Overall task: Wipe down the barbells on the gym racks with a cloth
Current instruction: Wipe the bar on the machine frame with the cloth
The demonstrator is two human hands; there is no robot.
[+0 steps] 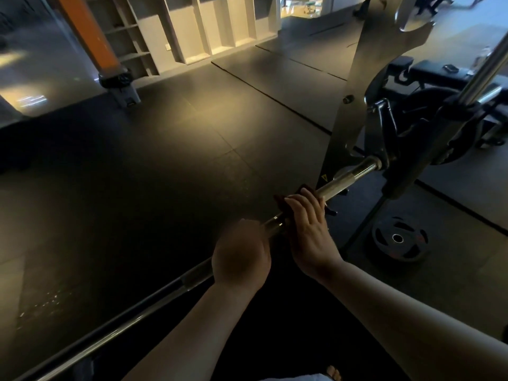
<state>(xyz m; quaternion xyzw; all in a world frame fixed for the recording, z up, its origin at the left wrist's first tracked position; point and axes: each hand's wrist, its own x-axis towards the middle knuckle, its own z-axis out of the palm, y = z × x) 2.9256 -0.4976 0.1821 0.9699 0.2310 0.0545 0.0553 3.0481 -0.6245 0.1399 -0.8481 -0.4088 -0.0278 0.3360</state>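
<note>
A long steel barbell runs from the lower left up to the rack's carriage at the right. My right hand wraps a dark cloth round the bar, fingers curled over the top. Only the cloth's edges show past my fingers. My left hand grips the bare bar just to the left of it, blurred, knuckles toward me.
The grey rack upright and black bar carriage stand at the right. A black weight plate lies on the floor below. A padded bench sits behind. Dark rubber floor mats spread left, with an orange column beyond.
</note>
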